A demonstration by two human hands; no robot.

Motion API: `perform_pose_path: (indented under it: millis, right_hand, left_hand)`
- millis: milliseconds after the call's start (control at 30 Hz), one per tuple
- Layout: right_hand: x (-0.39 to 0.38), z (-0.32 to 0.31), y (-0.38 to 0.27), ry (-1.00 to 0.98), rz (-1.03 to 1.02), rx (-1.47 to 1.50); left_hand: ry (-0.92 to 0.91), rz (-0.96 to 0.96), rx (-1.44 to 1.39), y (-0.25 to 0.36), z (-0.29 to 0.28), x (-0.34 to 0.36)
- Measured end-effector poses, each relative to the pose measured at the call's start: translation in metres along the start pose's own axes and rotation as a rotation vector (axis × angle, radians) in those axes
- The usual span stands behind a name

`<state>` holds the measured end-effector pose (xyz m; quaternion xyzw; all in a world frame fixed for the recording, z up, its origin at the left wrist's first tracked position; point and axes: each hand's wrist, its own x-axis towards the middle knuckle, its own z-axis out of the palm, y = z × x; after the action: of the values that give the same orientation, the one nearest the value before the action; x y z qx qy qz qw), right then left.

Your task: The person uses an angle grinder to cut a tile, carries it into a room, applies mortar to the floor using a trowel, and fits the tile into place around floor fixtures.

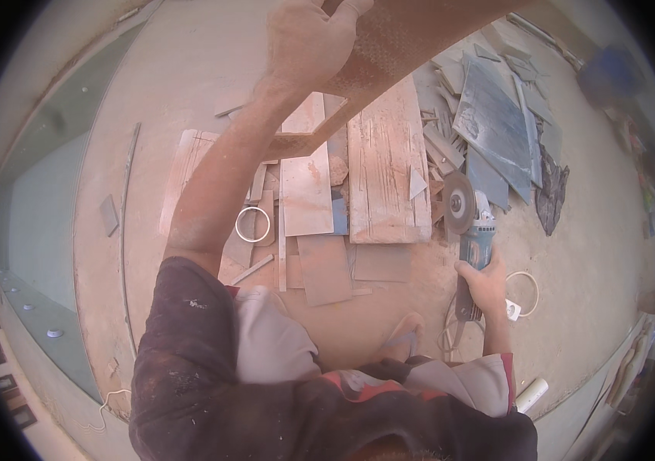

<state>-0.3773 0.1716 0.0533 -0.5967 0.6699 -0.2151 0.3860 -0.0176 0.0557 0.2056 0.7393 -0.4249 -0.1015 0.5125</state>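
My left hand point(308, 38) is raised at the top of the head view, its fingers closed over a large brown tile point(412, 50). The tile is tilted, has a corner notch cut into it, and runs out of the picture at the top. Low on the right, my right hand point(485, 284) grips the body of a blue angle grinder point(475, 250). Its round cutting disc point(460, 201) points away from me, apart from the tile. Whether the disc is spinning cannot be told.
A thick, scored, dusty board point(385, 169) lies ahead, beside a pale plank point(306, 184) and tile offcuts point(324, 269). Grey slabs point(497, 123) pile up at right. A white ring point(253, 224), a socket point(512, 310) with cable and a white tube point(531, 396) lie nearer.
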Motion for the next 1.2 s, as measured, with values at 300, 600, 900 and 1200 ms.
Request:
perform_pose_path:
  millis: [300,600,900,1200]
  right_hand:
    - [0.005,-0.005,0.005,0.016,-0.024,0.081]
    - [0.01,0.004,-0.008,0.033,-0.028,0.122]
    - [0.018,0.01,-0.004,0.05,-0.016,0.156]
    - [0.021,0.006,-0.002,-0.014,0.029,0.252]
  left_hand:
    - [0.065,0.598,0.409,-0.089,-0.06,0.031]
    - [0.071,0.738,0.638,-0.167,-0.047,0.033]
    - [-0.004,0.785,0.613,-0.201,-0.023,0.0]
    - [-0.162,0.72,0.567,-0.208,-0.007,-0.065]
